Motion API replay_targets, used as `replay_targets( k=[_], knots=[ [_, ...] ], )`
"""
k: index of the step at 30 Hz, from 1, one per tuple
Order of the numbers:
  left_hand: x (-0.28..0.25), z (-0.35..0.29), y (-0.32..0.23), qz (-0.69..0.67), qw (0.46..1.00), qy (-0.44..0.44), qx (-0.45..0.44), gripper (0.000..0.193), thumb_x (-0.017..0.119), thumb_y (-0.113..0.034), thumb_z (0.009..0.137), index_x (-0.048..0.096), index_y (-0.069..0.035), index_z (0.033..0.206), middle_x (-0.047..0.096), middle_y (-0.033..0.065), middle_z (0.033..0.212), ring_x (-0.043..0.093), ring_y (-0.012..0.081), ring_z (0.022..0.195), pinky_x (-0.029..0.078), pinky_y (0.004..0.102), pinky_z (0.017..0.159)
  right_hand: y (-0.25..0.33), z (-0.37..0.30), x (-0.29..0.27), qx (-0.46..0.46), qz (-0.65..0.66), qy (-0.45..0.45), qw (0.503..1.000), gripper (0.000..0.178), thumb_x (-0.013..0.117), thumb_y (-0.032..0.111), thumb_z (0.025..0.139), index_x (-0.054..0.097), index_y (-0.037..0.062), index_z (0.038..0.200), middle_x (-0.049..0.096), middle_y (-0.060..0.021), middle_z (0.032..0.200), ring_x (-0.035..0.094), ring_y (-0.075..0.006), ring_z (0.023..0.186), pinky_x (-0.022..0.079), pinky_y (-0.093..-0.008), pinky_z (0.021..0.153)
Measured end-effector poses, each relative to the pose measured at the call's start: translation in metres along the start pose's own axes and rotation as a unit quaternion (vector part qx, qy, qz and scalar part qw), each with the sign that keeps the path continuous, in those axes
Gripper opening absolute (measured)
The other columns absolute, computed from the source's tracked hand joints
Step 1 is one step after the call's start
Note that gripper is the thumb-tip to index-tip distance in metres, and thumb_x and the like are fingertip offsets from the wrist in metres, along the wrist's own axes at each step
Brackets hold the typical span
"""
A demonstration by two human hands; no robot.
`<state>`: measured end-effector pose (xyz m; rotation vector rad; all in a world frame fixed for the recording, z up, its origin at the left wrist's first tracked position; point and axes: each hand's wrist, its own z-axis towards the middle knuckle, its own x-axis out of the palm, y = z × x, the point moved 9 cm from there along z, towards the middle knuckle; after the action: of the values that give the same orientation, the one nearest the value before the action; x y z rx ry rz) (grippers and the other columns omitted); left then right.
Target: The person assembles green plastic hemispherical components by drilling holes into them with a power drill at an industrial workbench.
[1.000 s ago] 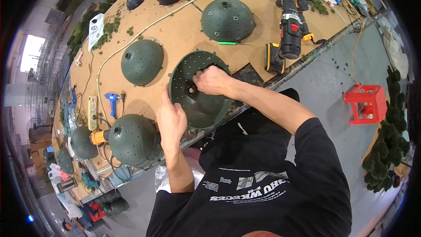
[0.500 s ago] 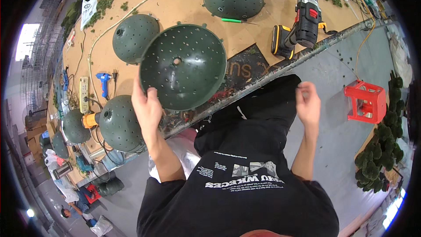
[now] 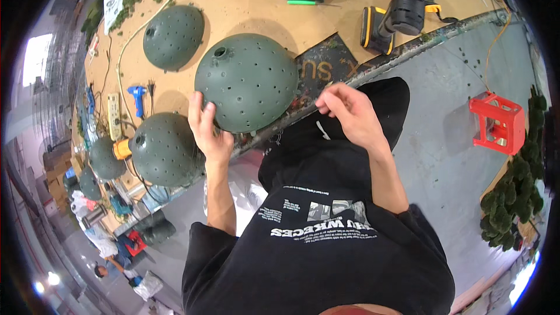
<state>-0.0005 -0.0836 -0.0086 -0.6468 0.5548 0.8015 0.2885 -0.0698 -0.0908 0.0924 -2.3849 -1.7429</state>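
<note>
white flat packet [image 3: 113, 1] | far left of the tan board | dark square sign [image 3: 324, 65] | board's near edge, beside green dome

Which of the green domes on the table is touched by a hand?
The largest-looking dome, at the table's near edge. The left hand rests on its lower left rim; the other domes lie untouched.
</note>
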Motion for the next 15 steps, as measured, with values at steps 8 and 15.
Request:
replay_targets(
  k=[8,15],
  knots=[
    [0.004,-0.021,0.035,-0.093,0.971,-0.041,-0.216,0.079,0.080,0.003,0.081,0.038,-0.001,0.148,0.037,0.0189,0.160,0.047,0.0325,0.141,0.038,0.0426,0.118,-0.034,0.039,0.053,0.100,0.235,0.098,0.962,0.025,0.060,0.024,0.106,0.057,0.0022,0.117,0.068,-0.0122,0.106,0.071,-0.0212,0.094,0.058,-0.0320,0.076],
    [0.009,-0.022,0.038,-0.159,0.955,-0.074,-0.240,0.080,0.081,0.001,0.079,0.041,-0.003,0.147,0.037,0.0183,0.159,0.045,0.0310,0.142,0.039,0.0422,0.117,-0.027,0.041,0.070,0.051,0.327,0.088,0.940,0.017,0.068,0.010,0.099,0.056,0.0034,0.109,0.067,-0.0096,0.101,0.072,-0.0224,0.091,0.059,-0.0327,0.077]
  ],
)
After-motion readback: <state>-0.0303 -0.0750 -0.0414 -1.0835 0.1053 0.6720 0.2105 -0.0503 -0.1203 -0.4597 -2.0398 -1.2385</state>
